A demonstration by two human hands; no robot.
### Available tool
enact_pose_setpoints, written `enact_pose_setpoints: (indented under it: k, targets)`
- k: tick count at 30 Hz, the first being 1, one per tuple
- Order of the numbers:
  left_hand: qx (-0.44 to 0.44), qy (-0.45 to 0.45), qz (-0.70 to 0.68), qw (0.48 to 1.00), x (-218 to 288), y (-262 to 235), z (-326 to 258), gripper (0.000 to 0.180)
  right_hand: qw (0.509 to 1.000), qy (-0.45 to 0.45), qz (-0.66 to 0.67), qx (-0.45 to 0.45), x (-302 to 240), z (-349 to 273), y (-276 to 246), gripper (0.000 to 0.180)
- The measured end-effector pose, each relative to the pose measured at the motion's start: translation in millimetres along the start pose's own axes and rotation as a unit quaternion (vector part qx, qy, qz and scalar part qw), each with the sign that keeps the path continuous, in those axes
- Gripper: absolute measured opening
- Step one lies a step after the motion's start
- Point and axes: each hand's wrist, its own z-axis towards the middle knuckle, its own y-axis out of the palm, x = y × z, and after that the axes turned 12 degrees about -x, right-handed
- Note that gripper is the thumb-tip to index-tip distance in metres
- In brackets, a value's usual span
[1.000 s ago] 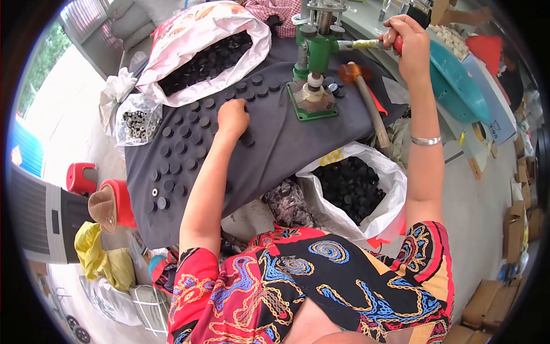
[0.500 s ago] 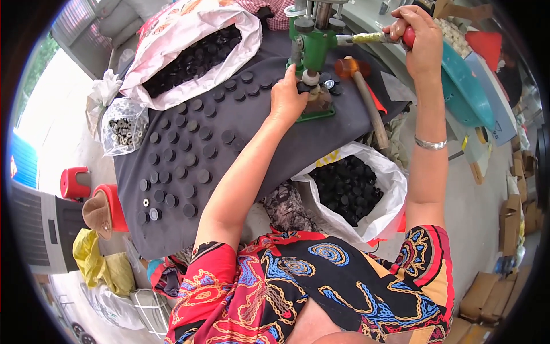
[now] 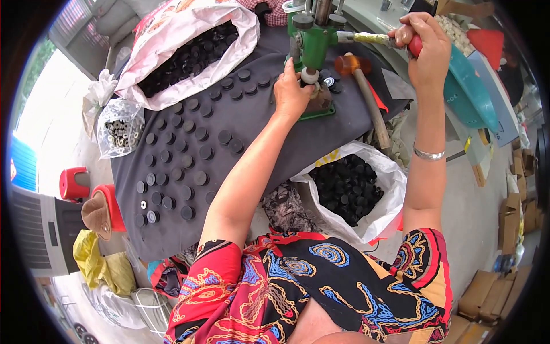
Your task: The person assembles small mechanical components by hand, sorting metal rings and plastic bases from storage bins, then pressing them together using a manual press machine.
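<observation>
A green hand press stands at the far edge of the cloth-covered table. My right hand is closed round the red knob at the end of its lever. At the press base, my left hand has its thumb and fingers closed about a black round cap under the pale ram tip; the hand hides most of that cap. Its index finger points up along the press. Just right of the ram lie several black caps, one with a silvery centre.
Rows of black caps cover the dark cloth. An open white sack of caps stands near me, another sack far left. A mallet lies right of the press. A clear bag holds small rings.
My right hand and the lever knob have shifted slightly down and right. The left hand has edged a little right at the ram, its thumb now over the cap.
</observation>
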Motion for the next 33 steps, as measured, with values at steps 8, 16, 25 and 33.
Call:
enact_pose_setpoints:
  k: [8, 16, 25, 33]
  targets:
    - [0.026, 0.033, -0.032, 0.999, -8, -22, -9, 0.08, 0.988, -0.148, 0.025, 0.026, 45, -92, 26, 0.013]
    - [-0.003, -0.017, 0.138, 0.99, -24, -148, -35, 0.035, 0.99, -0.128, -0.049, 0.038, 59, -111, 22, 0.009]
    - [-0.238, -0.018, 0.318, 0.917, -51, -175, -109, 0.043, 0.999, 0.004, -0.03, 0.033, 15, -29, 22, 0.009]
    - [-0.268, 0.052, 0.299, 0.914, -35, -159, -97, 0.04, 0.999, 0.036, -0.012, 0.02, 7, -12, -2, 0.013]
